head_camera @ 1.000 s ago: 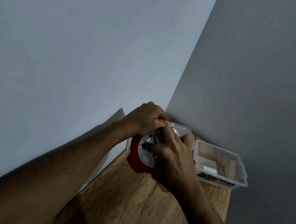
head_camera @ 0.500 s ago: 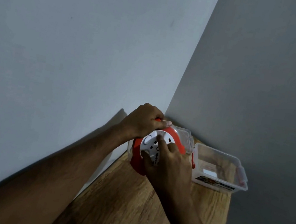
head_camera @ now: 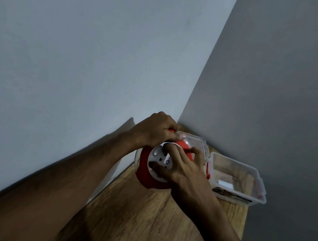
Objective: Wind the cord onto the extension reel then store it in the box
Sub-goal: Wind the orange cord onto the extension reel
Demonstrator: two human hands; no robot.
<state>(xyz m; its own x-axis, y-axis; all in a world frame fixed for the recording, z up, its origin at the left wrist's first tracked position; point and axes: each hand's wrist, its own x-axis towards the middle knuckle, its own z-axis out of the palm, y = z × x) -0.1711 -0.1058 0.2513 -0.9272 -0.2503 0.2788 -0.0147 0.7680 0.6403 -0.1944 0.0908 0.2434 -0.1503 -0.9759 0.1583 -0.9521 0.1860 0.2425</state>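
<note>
The extension reel (head_camera: 143, 172) is round, red with a white socket face, and stands on edge on the wooden table. My left hand (head_camera: 155, 131) grips its red handle at the top. My right hand (head_camera: 181, 168) lies spread over the white face, fingers pressed onto it. The cord is hidden from me. To the right sits the clear plastic box (head_camera: 254, 195), open, with red clips and a label on its front wall. Its clear lid (head_camera: 200, 144) is behind the reel.
The wooden table (head_camera: 138, 221) fills a corner between a pale wall on the left and a grey wall on the right. The box sits close to the table's right edge.
My right hand has kept turning on the white face, its fingers now spread further right across it. The left hand stays on the handle. The reel stays in the same spot.
</note>
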